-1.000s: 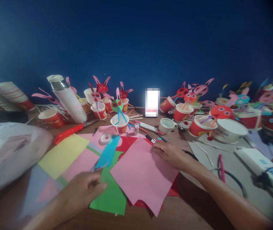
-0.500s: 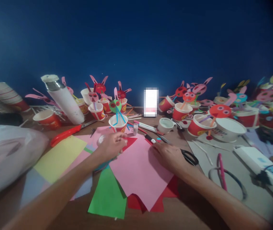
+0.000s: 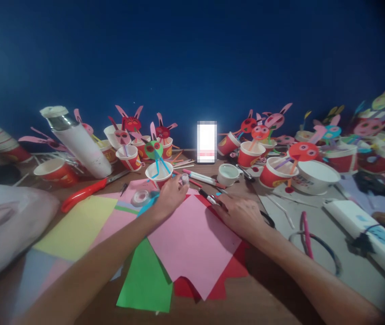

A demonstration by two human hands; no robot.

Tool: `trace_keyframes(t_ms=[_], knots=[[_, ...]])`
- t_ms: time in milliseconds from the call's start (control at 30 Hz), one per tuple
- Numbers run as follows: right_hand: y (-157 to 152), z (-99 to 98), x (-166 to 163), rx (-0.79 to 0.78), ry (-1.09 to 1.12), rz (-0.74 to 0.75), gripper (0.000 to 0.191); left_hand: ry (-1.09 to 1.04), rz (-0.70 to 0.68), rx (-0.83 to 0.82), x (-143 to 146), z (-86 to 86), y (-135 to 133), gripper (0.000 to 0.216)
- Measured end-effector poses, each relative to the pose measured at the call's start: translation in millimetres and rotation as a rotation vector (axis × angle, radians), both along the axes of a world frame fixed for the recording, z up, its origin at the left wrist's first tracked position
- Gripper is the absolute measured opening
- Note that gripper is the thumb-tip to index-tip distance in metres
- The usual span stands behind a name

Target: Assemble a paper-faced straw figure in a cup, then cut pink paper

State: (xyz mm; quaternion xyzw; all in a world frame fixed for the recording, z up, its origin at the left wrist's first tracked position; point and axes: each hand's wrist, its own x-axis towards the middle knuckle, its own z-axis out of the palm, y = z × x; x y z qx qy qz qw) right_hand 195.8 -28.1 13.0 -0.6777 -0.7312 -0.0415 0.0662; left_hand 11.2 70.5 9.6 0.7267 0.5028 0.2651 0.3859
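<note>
My left hand [image 3: 172, 197] reaches over the top of the pink paper sheet [image 3: 194, 243], its fingers closed around a small clear bottle [image 3: 185, 179]. Just behind that hand stands a paper cup [image 3: 160, 180] with a green paper face on blue straw legs. A roll of clear tape [image 3: 140, 197] lies left of the wrist. My right hand [image 3: 241, 213] rests at the sheet's right corner with curled fingers, by the near end of a black marker [image 3: 207, 195]. What those fingers hold, if anything, is hidden. Black scissor handles [image 3: 267, 220] show partly behind this hand.
Red-handled scissors [image 3: 84, 195], a white flask [image 3: 80, 144] and a plastic bag [image 3: 10, 225] are on the left. Green paper [image 3: 145, 280] lies in front. A mug of water [image 3: 229, 174], cups with paper animals and a power strip [image 3: 371, 230] stand to the right.
My left hand has moved forward and right, from above the papers onto the small bottle, uncovering the tape roll. My right hand stays near the marker. The view has shifted slightly.
</note>
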Motion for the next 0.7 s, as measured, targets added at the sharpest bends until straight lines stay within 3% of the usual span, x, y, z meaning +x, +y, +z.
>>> trace_keyframes(t_ms=[167, 300, 400, 533, 700], knots=[[2.6, -0.4, 2.7, -0.002, -0.004, 0.006, 0.023, 0.021, 0.020, 0.151, 2.9, -2.8, 0.6, 0.014], [2.8, -4.2, 3.8, -0.017, -0.028, 0.020, 0.025, 0.016, 0.007, 0.208, -5.5, 12.3, -13.1, 0.016], [2.5, -6.3, 3.7, -0.024, -0.047, 0.010, 0.025, -0.004, -0.049, 0.251, -27.2, 30.2, -31.0, 0.021], [2.0, -9.3, 2.7, -0.010, -0.053, 0.000, 0.024, 0.083, -0.006, 0.302, -68.1, 44.3, -64.4, 0.014], [2.6, -10.1, -0.8, 0.031, -0.077, 0.001, 0.022, 0.115, -0.050, 0.200, -100.4, 29.9, -110.4, 0.012]])
